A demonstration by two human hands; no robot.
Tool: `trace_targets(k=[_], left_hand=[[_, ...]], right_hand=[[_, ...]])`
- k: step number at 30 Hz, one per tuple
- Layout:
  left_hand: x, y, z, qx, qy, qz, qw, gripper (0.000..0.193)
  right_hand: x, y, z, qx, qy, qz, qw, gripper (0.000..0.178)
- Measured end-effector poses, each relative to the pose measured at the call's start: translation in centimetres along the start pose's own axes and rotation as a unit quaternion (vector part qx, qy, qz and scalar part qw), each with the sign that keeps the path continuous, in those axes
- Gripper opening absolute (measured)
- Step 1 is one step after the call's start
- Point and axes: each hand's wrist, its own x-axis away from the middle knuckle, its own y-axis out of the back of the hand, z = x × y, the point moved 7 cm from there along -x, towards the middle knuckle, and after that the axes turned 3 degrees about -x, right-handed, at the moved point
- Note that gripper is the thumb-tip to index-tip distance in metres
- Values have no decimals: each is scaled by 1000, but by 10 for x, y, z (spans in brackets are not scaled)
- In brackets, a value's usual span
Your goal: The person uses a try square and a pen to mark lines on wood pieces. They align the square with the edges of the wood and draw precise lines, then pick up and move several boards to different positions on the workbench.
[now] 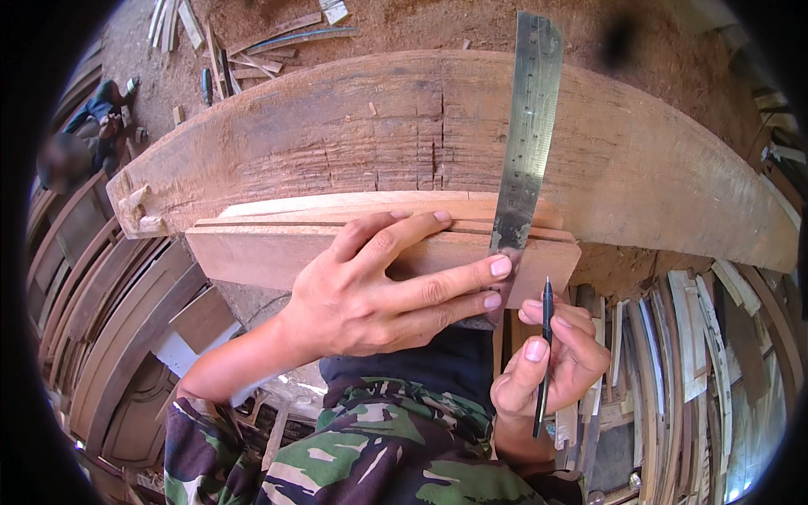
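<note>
Nearest to me are camouflage trousers [353,459]. Farther on, at right, the right hand [574,362] has its grip closed on a slim dark pen [547,324], tip pointing far. Left of it, the left hand [379,290] lies over wooden boards [244,259] set side by side, fingertips on a metal ruler [528,126] crossing their right end; I cannot tell whether that grip is closed. Beyond stretches a cracked wooden bench [673,168], then wood scraps [273,50].
</note>
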Motion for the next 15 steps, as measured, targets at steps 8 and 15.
trace_targets(k=[8,15], left_hand=[[0,-2,-1,-11,-10,-3,1000,60],[3,-4,0,-10,-15,-3,1000,63]], right_hand=[[-2,-2,2,-10,0,18,1000,26],[-7,-4,6,51,-7,89,995,24]])
